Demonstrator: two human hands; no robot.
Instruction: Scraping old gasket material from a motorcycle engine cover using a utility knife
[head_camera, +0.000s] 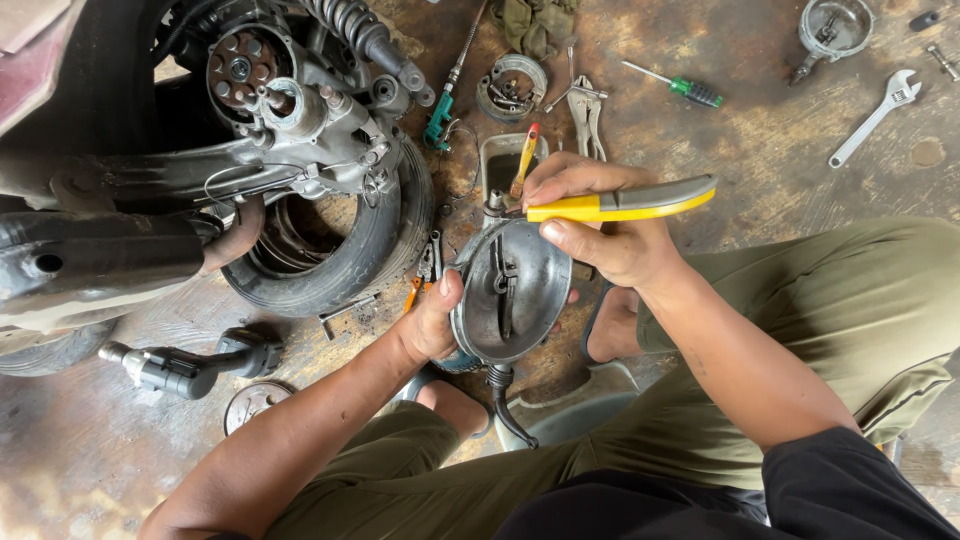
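- The person sits on the floor (780, 130) with knees spread, and both hands meet between the legs over a round metal drum plate (515, 290).
- The left hand (432, 320) is clenched on the left rim of the drum plate, thumb over the edge, and holds it tilted so the hollow face looks up.
- A black cable stub (505, 405) hangs from the bottom of the plate, towards the person.
- The right hand (600, 225) is just above the plate, grasping a pair of pliers with yellow and grey handles (625, 203).
- The pliers lie almost level, handles out to the right, nose pointing left at a small fitting (495, 203) on the plate's top edge; the right hand is the nearer one to that fitting.
- Whether the nose already bites the fitting I cannot tell.
- Just beyond the hands lies a tyre (345, 260), and to the left a scooter's bare rear hub (270, 95).
- Farther off on the floor are a green-handled screwdriver (680, 88), an adjustable wrench (875, 115) and locking pliers (588, 115).
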